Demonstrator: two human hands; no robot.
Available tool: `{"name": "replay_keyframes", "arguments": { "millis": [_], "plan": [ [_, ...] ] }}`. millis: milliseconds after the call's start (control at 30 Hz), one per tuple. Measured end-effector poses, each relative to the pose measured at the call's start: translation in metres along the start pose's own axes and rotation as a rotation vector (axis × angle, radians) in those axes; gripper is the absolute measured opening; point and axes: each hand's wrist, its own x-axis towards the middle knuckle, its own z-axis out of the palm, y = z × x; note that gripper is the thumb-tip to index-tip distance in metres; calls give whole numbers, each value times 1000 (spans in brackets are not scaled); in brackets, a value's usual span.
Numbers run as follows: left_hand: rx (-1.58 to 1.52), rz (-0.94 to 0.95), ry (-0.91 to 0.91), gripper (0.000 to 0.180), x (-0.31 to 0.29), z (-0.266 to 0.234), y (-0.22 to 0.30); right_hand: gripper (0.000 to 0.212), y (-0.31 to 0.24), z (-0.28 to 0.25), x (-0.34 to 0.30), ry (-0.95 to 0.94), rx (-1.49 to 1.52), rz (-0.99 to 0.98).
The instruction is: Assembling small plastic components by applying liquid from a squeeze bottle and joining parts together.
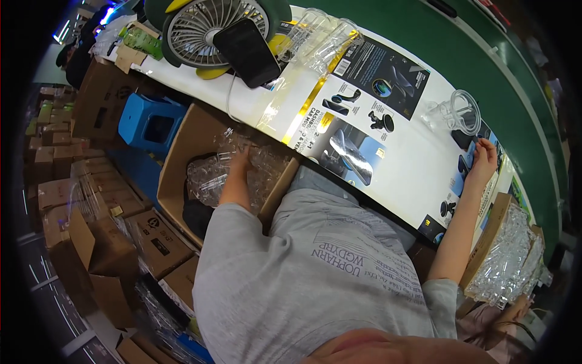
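1. Plastic pieces (206, 176), clear and loosely heaped, are filling much of an open carton (176, 173) below the near edge of the white printed table (397, 158); their edges are probably catching on one another, so a hard pull could drag out several or crack a thin wall.

2. Round-rimmed clear plastic (478, 115) is lying toward the table's right end; a careless brush of the right hand (482, 159) could knock it away.

3. Box (486, 242) of more clear plastic is sitting at the table's near right corner, close to the right forearm (454, 242); a swing of the elbow could spill it.

4. Phone (247, 53) is leaning against a fan (197, 36) at the table's left end, a cable (228, 101) trailing toward the near edge; a snag there could tug the phone loose.

5. Left forearm (235, 188) is pointing forward past the table's near edge, the left hand (242, 156) resting among the carton's pieces; with its fingers blurred, any grip cannot be told.

6. Right arm is stretching over the table's right end, fingers bending toward a dark item (462, 138); whether they are gripping it cannot be told.
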Motion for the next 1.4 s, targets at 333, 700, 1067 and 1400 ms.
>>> {"name": "replay_keyframes", "arguments": {
  "millis": [333, 700, 1067, 1400],
  "plan": [
    [27, 129, 49, 105, 21, 15, -7, 12, -5, 8, -6, 12, -114, -35],
    [155, 119, 196, 70, -5, 3, 15, 15, -7, 5, -5, -21, -55, -26],
    [-109, 225, 486, 43, -59, -62, 13, 14, -6, 0, -4, -39, 54, 23],
    [-183, 512, 459, 32, -188, -174, 10, 13, -15, 5, -10, -22, 58, 59]
  ]
}}
